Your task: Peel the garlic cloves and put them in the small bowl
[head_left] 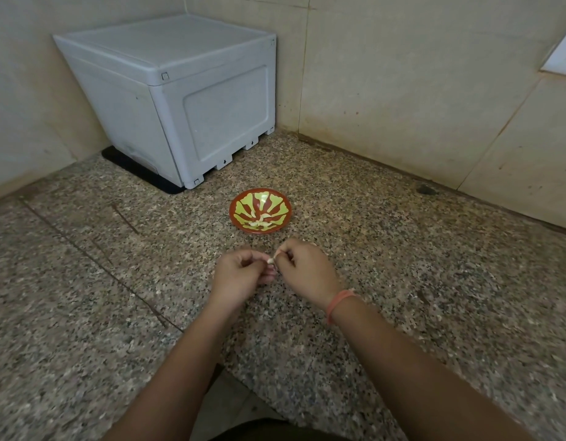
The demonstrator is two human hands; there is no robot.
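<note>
speckled granite counter [402, 281], beige tiled walls [402, 74] (corner), grey plastic box [179, 100]

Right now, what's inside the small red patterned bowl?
The small red bowl with a yellow-green pattern holds a few pale garlic pieces near its bottom. Exact count unclear; anything beneath them is covered.

The small bowl [276, 202] has a red-brown rim and an inside of yellow-green with red streaks fanning out from its middle. The garlic cloves [257, 220] in it are creamy white, as is the single clove [270, 260] at 6 o'clock from the bowl. The tabletop [402, 249] is speckled stone in brown, grey and black. At 11 o'clock stands a pale grey box [179, 90] on a black mat [128, 163]. The wall tiles [402, 74] are beige. The wristband [339, 302] is salmon-orange.
</note>
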